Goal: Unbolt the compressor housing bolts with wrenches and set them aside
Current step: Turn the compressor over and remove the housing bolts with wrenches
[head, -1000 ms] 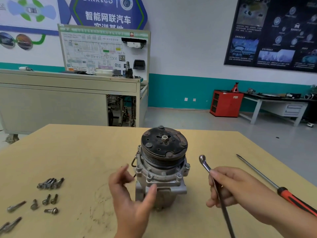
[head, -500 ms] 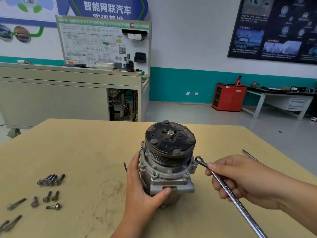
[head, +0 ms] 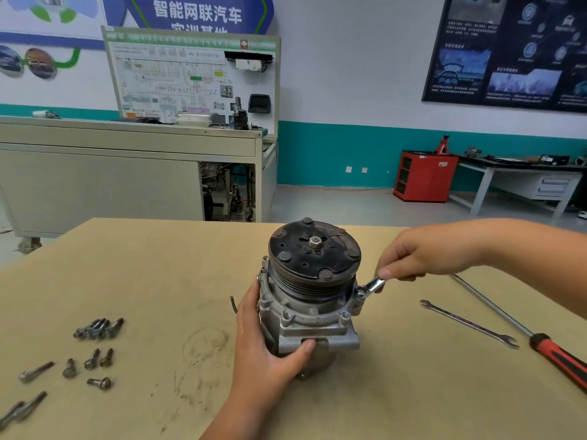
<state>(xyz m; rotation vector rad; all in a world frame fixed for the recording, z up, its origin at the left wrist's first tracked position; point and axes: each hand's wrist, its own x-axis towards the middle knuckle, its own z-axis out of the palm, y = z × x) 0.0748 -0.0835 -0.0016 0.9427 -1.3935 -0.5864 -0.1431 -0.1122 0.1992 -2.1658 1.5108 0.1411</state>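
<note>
Upright between the two hands stands the air-conditioning compressor (head: pixel 305 312), its dark clutch plate (head: pixel 314 249) uppermost, on a wooden table (head: pixel 158 265). The left hand (head: pixel 263 344) wraps the left flank of the housing, with the thumb laid across the front of the casting. The right hand (head: pixel 422 255), just right of the pulley, pinches a wrench (head: pixel 373 284) between the thumb and curled fingers. The head of this wrench sits on a housing bolt (head: pixel 360 293) at the right edge of the flange. Below and to the right of the right hand lie an open-ended spanner (head: pixel 470 323) and, beyond it, a screwdriver (head: pixel 556 352) with a red-and-black handle. Well to the left of the left hand lie the loose bolts (head: pixel 98 328), some bunched together and others scattered nearer the table edge.
</note>
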